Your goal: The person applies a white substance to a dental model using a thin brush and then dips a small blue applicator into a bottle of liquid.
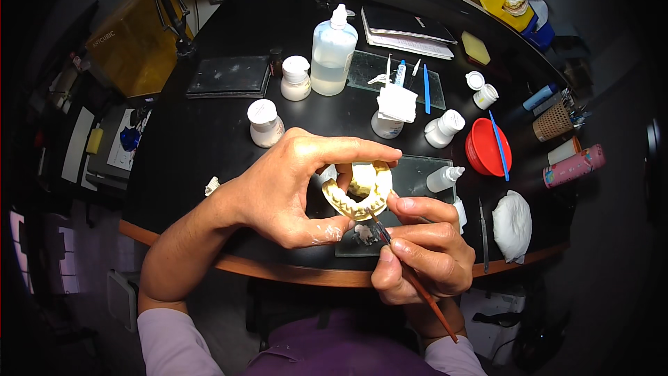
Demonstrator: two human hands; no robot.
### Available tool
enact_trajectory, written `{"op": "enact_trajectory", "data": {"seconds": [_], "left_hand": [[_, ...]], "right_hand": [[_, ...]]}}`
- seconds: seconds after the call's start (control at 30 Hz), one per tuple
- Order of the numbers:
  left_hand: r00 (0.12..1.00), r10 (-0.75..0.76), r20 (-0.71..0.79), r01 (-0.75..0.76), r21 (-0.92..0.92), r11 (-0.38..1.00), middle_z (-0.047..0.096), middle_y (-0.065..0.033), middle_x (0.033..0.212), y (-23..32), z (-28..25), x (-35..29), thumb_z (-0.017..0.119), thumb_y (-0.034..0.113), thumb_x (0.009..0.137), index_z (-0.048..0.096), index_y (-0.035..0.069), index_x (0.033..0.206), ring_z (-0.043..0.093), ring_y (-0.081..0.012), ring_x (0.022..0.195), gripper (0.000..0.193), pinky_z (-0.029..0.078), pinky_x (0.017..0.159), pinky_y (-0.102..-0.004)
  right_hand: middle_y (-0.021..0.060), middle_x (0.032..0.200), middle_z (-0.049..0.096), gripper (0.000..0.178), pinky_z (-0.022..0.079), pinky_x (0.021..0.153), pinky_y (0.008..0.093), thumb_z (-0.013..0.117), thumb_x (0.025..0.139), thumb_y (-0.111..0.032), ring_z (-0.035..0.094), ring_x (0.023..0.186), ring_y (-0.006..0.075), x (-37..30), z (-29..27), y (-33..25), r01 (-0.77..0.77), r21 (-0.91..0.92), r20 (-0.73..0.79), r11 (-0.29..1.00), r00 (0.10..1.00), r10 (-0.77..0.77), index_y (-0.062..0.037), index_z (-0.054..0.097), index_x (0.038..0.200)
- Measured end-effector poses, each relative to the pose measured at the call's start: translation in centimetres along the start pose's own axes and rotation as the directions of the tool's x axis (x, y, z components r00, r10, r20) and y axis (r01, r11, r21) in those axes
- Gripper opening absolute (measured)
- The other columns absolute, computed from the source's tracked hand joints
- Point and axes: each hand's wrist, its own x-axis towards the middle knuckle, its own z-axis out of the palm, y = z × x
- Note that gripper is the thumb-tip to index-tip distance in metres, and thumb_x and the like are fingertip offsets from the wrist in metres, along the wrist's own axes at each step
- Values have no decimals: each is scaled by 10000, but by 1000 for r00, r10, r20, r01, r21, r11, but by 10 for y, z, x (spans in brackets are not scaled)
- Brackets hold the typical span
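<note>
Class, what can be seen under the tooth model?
A glass plate shows beneath it, with a whitish patch on it. The model, left hand and right hand cover much of the plate; whatever lies there cannot be seen.

hands (pixel 282 177): 2 | dental model (pixel 342 201): 1 | brush (pixel 434 309): 1 (just one) | red bowl (pixel 481 145): 1 | blue sticks (pixel 426 88): 2

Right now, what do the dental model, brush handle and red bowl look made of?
Dental model: probably plaster; pale yellow, mostly matte, chalky-looking.
Brush handle: likely lacquered wood; reddish-brown, slight sheen.
Red bowl: plastic or silicone, can't tell which; smooth, evenly coloured.
</note>
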Motion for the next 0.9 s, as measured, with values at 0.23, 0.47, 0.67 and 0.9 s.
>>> {"op": "enact_trajectory", "data": {"seconds": [0.23, 0.47, 0.67, 0.9], "left_hand": [[1000, 15, -11, -15, 8, 1000, 750, -191, 1309, -1, 1, 0, 777, 191, 671, 634, -56, 1442, 693, -161, 770, 822, 575, 744, -289], [1000, -2, -14, 2, -13, 1000, 757, -190, 1293, -1, 1, -1, 779, 184, 667, 636, -51, 1443, 691, -155, 769, 824, 573, 747, -285], [1000, 6, -9, -6, -7, 1000, 758, -189, 1294, -2, 0, 0, 779, 180, 659, 637, -47, 1446, 677, -149, 754, 831, 571, 752, -287], [1000, 21, -11, -21, -5, 1000, 755, -190, 1299, -2, 0, 0, 780, 184, 663, 635, -47, 1447, 665, -149, 736, 831, 567, 748, -285]], "right_hand": [[83, 927, 714, 286, 675, 868, 412, 793, 772, 58, 752, 1040, 339, 1, 0, -1, 1, -7, 5, 1000, 1000, -1, -59, 717, 1021], [86, 917, 713, 288, 674, 858, 409, 793, 770, 59, 753, 1035, 343, 0, 0, 0, 3, -4, 4, 1000, 1000, -2, -59, 716, 1022], [88, 909, 711, 294, 673, 849, 402, 790, 768, 58, 756, 1026, 339, 0, 1, 1, 5, 0, -12, 1000, 1000, -5, -58, 715, 1028], [85, 916, 711, 291, 669, 845, 398, 788, 773, 57, 755, 1037, 338, 0, 1, 0, 1, -2, -7, 1000, 1000, -1, -58, 714, 1030]]}}
